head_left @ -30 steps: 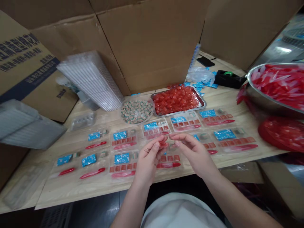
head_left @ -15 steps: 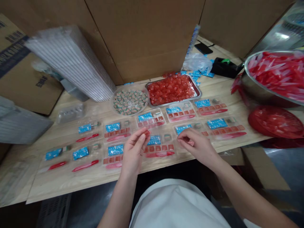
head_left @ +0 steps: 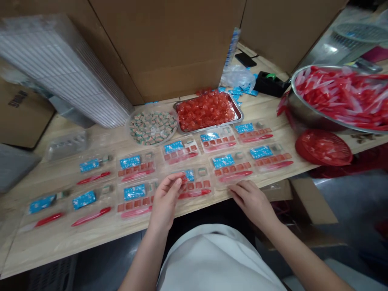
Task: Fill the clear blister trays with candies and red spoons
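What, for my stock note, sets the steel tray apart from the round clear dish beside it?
The steel tray is rectangular, the clear dish round. The tray holds glossy red pieces, the dish small tan-and-green cubes. Both sit heaped on the wooden table.

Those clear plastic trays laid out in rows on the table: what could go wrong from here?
The left hand hangs low over a clear plastic tray of small red pieces, so a slip could perhaps knock them out of their compartments.

The right hand is near the front edge of the wooden table, beside trays lying close to that edge, so a careless nudge might push one off.
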The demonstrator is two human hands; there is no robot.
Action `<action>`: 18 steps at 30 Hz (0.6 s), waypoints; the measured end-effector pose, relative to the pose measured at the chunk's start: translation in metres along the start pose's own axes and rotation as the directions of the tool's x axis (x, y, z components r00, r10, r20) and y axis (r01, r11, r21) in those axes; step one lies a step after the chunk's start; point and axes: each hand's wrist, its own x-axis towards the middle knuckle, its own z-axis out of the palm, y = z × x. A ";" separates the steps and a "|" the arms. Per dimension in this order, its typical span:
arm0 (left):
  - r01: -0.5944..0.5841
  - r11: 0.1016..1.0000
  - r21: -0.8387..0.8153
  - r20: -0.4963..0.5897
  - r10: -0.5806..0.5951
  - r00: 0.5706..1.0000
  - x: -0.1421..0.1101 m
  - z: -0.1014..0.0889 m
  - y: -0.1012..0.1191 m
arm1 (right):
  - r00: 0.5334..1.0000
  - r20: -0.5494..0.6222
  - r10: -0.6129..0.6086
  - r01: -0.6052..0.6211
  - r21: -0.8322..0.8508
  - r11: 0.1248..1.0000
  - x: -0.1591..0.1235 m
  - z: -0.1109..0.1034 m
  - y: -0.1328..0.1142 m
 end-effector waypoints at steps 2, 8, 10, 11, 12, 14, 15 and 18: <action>-0.009 1.000 0.026 0.015 0.008 1.000 -0.002 0.001 -0.001 | 1.000 -0.014 -0.010 0.010 -0.042 0.999 -0.006 0.008 -0.002; -0.013 0.995 0.096 0.043 0.008 0.999 -0.007 0.008 0.001 | 0.999 -0.026 -0.033 0.031 -0.093 0.995 -0.009 0.016 -0.001; -0.009 0.993 0.114 0.048 0.003 0.999 -0.008 0.009 0.000 | 0.999 -0.015 -0.036 0.035 -0.063 0.997 -0.008 0.014 -0.001; -0.007 0.992 0.125 0.051 0.001 0.999 -0.009 0.010 -0.001 | 0.999 -0.026 -0.028 0.028 -0.029 0.999 -0.008 0.013 -0.002; -0.006 0.990 0.138 0.054 -0.001 0.999 -0.009 0.010 -0.002 | 0.999 -0.048 -0.015 0.016 0.013 1.000 -0.007 0.012 -0.002; -0.006 0.987 0.161 0.060 -0.004 0.998 -0.010 0.010 -0.004 | 0.993 -0.116 0.035 -0.025 0.087 0.996 -0.005 0.010 0.000; -0.006 0.986 0.169 0.064 -0.005 0.998 -0.010 0.010 -0.005 | 0.987 -0.147 0.067 -0.052 0.106 0.993 -0.003 0.009 0.002; -0.004 0.984 0.178 0.077 -0.010 0.997 -0.009 0.011 -0.006 | 0.972 -0.195 0.133 -0.112 0.115 0.987 0.007 0.008 0.008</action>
